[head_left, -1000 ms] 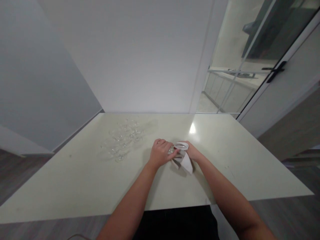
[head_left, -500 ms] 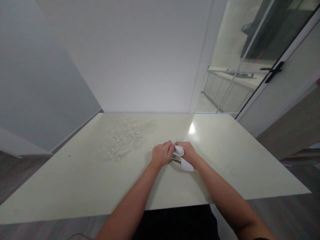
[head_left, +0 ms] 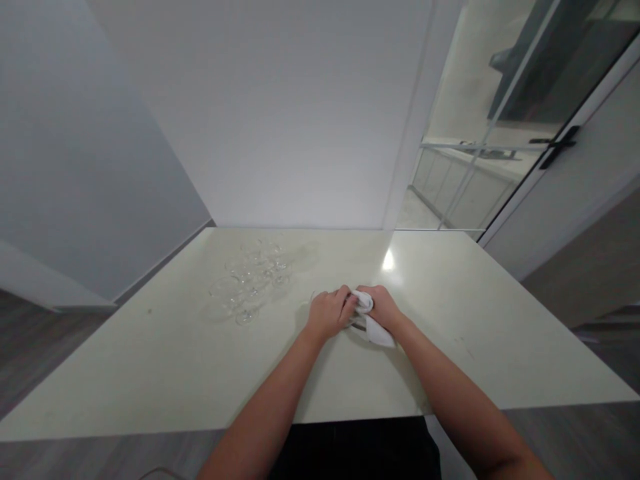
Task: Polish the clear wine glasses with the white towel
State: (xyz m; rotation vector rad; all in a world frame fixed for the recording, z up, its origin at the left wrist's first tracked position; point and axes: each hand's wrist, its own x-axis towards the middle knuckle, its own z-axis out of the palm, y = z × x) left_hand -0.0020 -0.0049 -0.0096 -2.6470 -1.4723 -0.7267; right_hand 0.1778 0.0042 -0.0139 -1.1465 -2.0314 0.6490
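Near the middle of the pale table (head_left: 190,373), my left hand (head_left: 329,312) is closed round a clear glass, mostly hidden by the fingers. A faint rim shows at its left side. My right hand (head_left: 383,308) grips a white cloth (head_left: 379,333), which is bunched against the glass between the two hands and hangs down toward me. To the left stand several clear stemmed glasses (head_left: 246,316) in a close group.
A white wall (head_left: 300,120) rises behind the table's far edge. At the right is a glass-paned door with a black handle (head_left: 560,145). The table's near edge lies at my waist.
The view has shifted slightly. My left fingers have moved a little further over the cloth and glass; both hands remain together in the same place.
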